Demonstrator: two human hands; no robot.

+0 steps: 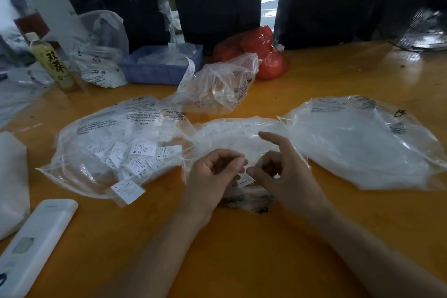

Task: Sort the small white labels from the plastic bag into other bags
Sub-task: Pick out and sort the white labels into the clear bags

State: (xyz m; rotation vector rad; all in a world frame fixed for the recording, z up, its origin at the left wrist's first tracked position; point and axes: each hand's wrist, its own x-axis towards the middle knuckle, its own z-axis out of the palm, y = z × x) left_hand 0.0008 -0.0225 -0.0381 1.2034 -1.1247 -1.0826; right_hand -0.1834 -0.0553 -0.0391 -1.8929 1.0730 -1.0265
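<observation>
Item: label sorting, yellow table (242, 261), near edge at centre.

Left hand (212, 176): fingers curled, fingertips pinched together at a small white label (245, 180). Right hand (278, 172): thumb and bent fingers brought to the same label, index finger raised clear. Whether the label is held by one hand or by both cannot be told, as the contact is partly hidden.

Source bag (242, 138): clear plastic, crumpled, lying just beyond the hands at the middle of the table; its contents are blurred.

Left bag (116, 147): clear, printed, lying toward the left edge, holding many loose labels (142, 149); one label (127, 190) lies at its mouth. Size letters such as S and XS are legible on some.

Right bag (362, 143): clear, toward the right edge, its contents seen only as a pale mass.

Handling note, as judgement: a single label is best separated from any stuck to it, its size mark read, and the matching bag's mouth lifted before release.

Also present: drink bottle (54, 65), blue basket (160, 66), red bag (263, 53) along the far edge.
</observation>
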